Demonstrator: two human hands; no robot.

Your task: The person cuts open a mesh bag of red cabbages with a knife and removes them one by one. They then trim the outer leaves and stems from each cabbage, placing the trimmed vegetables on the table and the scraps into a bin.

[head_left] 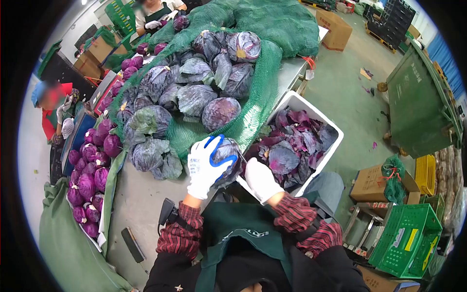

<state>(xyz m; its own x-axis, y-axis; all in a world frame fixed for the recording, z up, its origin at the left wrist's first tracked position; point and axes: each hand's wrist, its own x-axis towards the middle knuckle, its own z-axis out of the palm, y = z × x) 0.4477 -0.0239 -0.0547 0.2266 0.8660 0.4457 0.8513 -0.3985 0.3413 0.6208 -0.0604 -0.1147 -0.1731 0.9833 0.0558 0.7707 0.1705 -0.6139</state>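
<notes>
My left hand, in a white glove with blue coating, is wrapped round a dark purple cabbage at the table's edge. Close on its right is my right hand, in a white glove with fingers closed; a thin blade-like thing shows by the cabbage, its handle hidden. Many unpeeled cabbages lie on a green net beyond my hands. Below and right of them stands a white bin full of loose purple leaves.
Peeled purple cabbages are heaped at the left. A dark knife-like object lies on the metal table. Two people stand across the table, at the left and top. A green wheeled bin and green crate stand right.
</notes>
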